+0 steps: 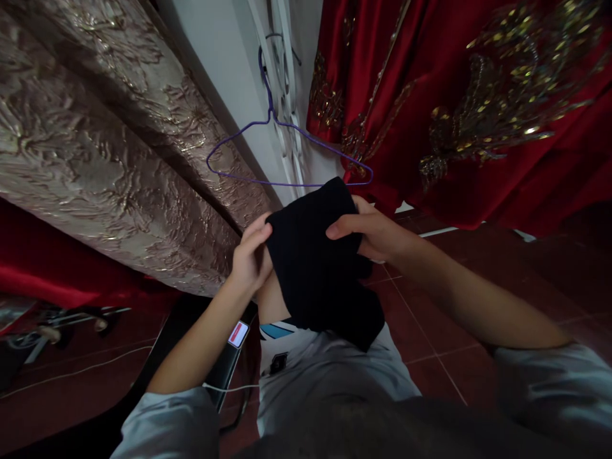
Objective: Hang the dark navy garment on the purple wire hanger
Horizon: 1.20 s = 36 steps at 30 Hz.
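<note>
A piece of black cloth (315, 268), which looks like a folded garment, hangs between my hands above my lap. My left hand (251, 255) grips its upper left edge, fingertips at the corner. On the other side my right hand (373, 233) pinches the cloth, with the thumb on top and the other fingers behind it. The cloth's lower part drapes down over my white shorts (306, 347). Just beyond its top edge hangs a purple wire hanger (270, 119) with nothing on it. What kind of garment the cloth is cannot be made out.
A white lattice rack (287, 83) holds the hanger. Embossed beige fabric (119, 153) hangs at left, red sequinned fabric (406, 108) at right. A phone (238, 334) with a lit screen lies by my left arm, near a white cable (232, 387). The floor (435, 325) is reddish tile.
</note>
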Motion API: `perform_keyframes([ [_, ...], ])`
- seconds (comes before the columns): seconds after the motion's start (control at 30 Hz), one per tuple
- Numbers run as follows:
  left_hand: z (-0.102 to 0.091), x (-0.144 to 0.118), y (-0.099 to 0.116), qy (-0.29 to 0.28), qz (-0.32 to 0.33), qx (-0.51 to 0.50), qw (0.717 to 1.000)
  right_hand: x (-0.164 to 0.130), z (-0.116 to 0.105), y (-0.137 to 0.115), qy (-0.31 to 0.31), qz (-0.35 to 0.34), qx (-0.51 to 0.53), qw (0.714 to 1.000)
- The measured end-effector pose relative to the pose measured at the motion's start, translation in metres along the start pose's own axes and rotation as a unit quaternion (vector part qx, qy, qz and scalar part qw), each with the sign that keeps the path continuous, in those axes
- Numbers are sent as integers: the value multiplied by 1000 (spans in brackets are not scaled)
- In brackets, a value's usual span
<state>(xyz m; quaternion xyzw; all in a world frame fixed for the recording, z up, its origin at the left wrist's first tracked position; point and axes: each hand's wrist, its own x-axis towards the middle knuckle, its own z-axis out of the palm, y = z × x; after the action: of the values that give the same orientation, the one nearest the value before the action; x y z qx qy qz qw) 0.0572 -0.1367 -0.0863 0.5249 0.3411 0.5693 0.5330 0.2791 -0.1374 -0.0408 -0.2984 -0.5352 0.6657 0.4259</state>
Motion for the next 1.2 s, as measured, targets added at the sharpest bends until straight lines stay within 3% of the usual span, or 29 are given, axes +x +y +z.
perform_keyframes([
  [0.03,-6,4,3,-17,21,42,999,1,-3,-3,-10,-9,-27,1000],
  [0.1,-20,10,7,-127,60,210,967,6,-9,-10,-10,-79,-122,989],
  [0.13,-28,13,7,-190,78,322,924,11,-11,-14,2,-131,-182,974],
  [0.2,-45,20,6,-267,98,527,801,27,-15,-17,50,-240,-285,927],
  [0.27,-65,27,2,-255,92,657,704,49,-16,-14,103,-303,-335,886],
  [0.3,-76,31,0,-234,81,697,673,61,-17,-9,122,-316,-344,876],
  [0.37,-100,38,-3,-185,49,744,640,87,-20,6,138,-321,-344,871],
  [0.47,-131,41,-3,-122,13,744,657,120,-34,36,138,-302,-341,879],
  [0.57,-150,35,-1,-119,-2,714,690,133,-57,61,157,-225,-359,892],
  [0.63,-156,30,0,-137,-1,698,703,126,-70,67,184,-190,-381,886],
  [0.73,-157,27,4,-120,40,661,739,100,-82,56,232,-204,-423,852],
  [0.87,-138,37,18,-2,178,606,776,64,-85,25,277,-206,-458,819],
  [0.97,-109,52,32,61,260,551,791,52,-83,15,289,-197,-447,823],
  [1.1,-71,73,44,34,280,485,828,48,-78,25,241,-166,-400,869],
  [1.2,-57,84,50,28,284,495,821,39,-79,29,205,-208,-394,872],
])
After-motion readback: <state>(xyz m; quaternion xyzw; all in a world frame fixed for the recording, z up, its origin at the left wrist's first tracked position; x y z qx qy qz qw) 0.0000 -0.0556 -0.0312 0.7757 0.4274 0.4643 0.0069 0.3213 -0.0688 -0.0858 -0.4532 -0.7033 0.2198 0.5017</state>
